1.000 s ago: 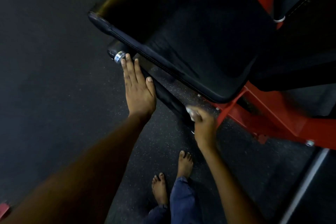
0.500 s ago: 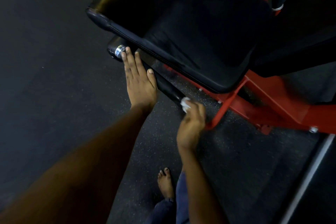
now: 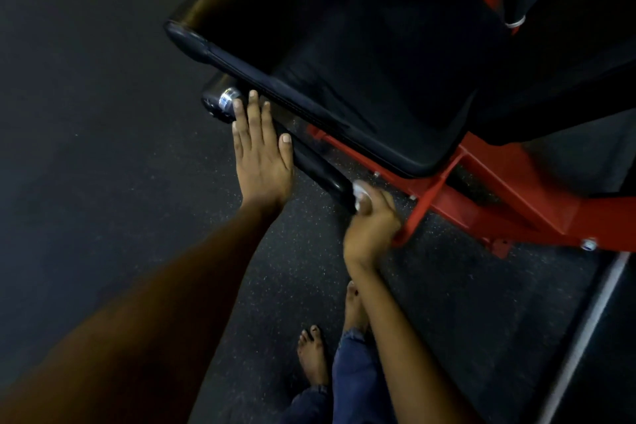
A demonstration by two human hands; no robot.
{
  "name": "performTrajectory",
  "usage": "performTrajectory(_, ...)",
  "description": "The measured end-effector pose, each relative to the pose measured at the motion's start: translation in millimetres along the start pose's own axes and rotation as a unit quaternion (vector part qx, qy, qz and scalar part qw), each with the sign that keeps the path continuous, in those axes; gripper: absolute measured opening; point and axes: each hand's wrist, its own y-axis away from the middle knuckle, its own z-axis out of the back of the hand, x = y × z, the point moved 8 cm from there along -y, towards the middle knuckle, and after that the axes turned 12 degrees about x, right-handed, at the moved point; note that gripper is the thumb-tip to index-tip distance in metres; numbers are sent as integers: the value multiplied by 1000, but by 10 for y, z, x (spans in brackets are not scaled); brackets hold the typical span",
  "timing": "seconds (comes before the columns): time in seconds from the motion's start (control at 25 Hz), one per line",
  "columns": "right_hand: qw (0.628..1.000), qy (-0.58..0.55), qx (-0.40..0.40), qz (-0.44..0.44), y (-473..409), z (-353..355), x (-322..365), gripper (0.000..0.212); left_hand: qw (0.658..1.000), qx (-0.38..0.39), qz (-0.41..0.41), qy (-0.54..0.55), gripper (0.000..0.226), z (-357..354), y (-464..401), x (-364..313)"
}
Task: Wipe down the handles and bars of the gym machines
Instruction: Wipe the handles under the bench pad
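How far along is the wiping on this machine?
Nothing shows as finished; the dim view reveals no cleaned surfaces. In hand: the right hand presses a white cloth against the near end of the black bar under the seat pad, while the left hand lies flat on the bar near its chrome end. Apparently left: the stretch under the left hand, and any other handles, which are out of view.
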Motion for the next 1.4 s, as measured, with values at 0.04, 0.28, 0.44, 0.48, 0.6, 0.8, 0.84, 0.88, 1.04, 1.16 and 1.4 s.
performTrajectory(0.04, 996, 28, 50, 74, -105, -176, 327, 26, 1000, 7, -20, -22, 57, 19, 2, 35)
performTrajectory(0.28, 903, 229, 172, 319, -308, -755, 1014, 28, 993, 16, -90, -70, 52, 189, -119, 206)
performTrajectory(0.44, 930, 183, 106, 300, -156, -153, 485, 28, 997, 21, -79, -13, 51, 142, -119, 202)
performTrajectory(0.48, 931, 190, 108, 291, -199, -233, 560, 29, 996, 19, -81, -9, 51, 141, -118, 200)
performTrajectory(0.6, 908, 219, 164, 318, -282, -780, 1028, 30, 996, 10, -91, -1, 50, 177, -121, 219)
performTrajectory(0.8, 896, 177, 172, 370, -166, -401, 704, 24, 999, -5, -42, -29, 53, 203, -112, 146)
performTrajectory(0.84, 901, 173, 151, 367, -101, -279, 636, 25, 999, -13, -22, -25, 54, 200, -117, 116)
performTrajectory(0.88, 902, 182, 139, 367, -71, -265, 640, 24, 1000, -17, -9, -15, 54, 186, -118, 96)
performTrajectory(1.04, 858, 242, 214, 399, -121, -814, 1007, 22, 999, -8, -39, 7, 55, 149, -131, 123)
performTrajectory(1.16, 916, 137, 174, 334, -145, -493, 760, 22, 998, -7, -44, -32, 55, 184, -133, 103)
performTrajectory(1.4, 978, 40, 198, 43, -591, -546, 573, 19, 997, 15, -72, -12, 53, 39, -26, -61)
